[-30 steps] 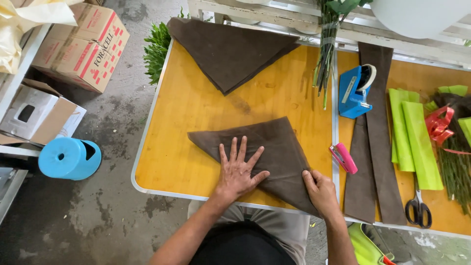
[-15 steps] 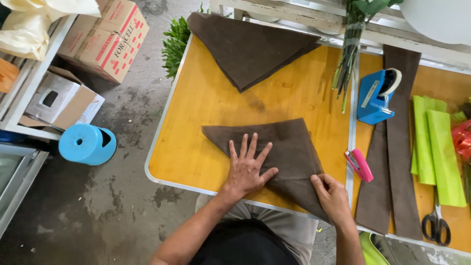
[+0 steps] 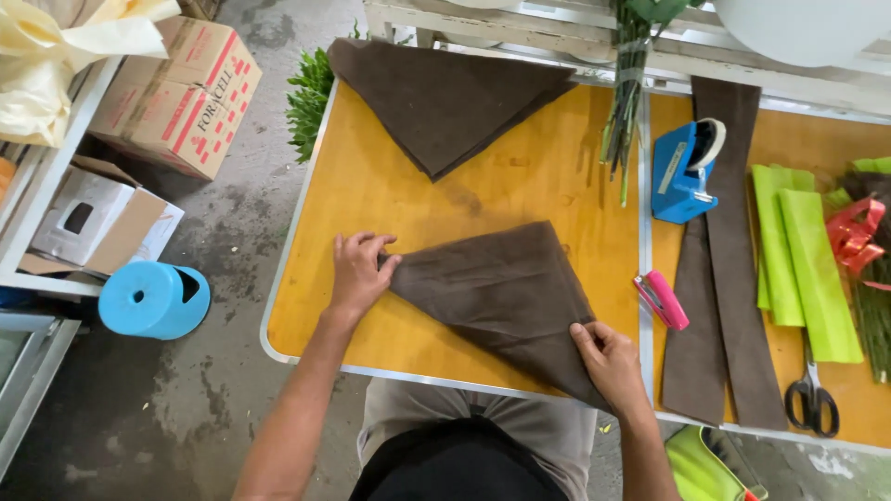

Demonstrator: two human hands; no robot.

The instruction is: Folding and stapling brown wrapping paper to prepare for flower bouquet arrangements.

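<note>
A folded brown sheet (image 3: 506, 297), triangular in outline, is laid flat on the yellow table (image 3: 390, 199) in the lower centre of the frame. Its left corner is gripped by the left hand (image 3: 357, 271): the fingers are curled together over the tip, which is pinched between them and the thumb. Its lower right corner, near the table's front edge, is held by the right hand (image 3: 608, 362); the fingers are bent and kept close together, and the fabric edge is pinched under them. Both forearms are extended from the bottom of the frame.

A second stack of folded brown sheets (image 3: 445, 97) is placed at the upper centre of the table, well apart from the held sheet. Flower stems (image 3: 624, 102) are laid to its right, running down from the top edge. On the right half of the table, a blue tape dispenser (image 3: 685, 169) is set at the upper end of two long brown strips (image 3: 729, 278). A pink stapler (image 3: 661, 300) is positioned just beside the held sheet's right edge. Green sheets (image 3: 803, 260) are located further right, with scissors (image 3: 813, 397) below them and red ribbon (image 3: 854, 232) at the right edge of the frame.

On the floor at the left of the frame, a blue cylindrical roll (image 3: 153, 299) is seen, with cardboard boxes (image 3: 176, 97) above it and green foliage (image 3: 306, 97) against the table's upper left corner.
</note>
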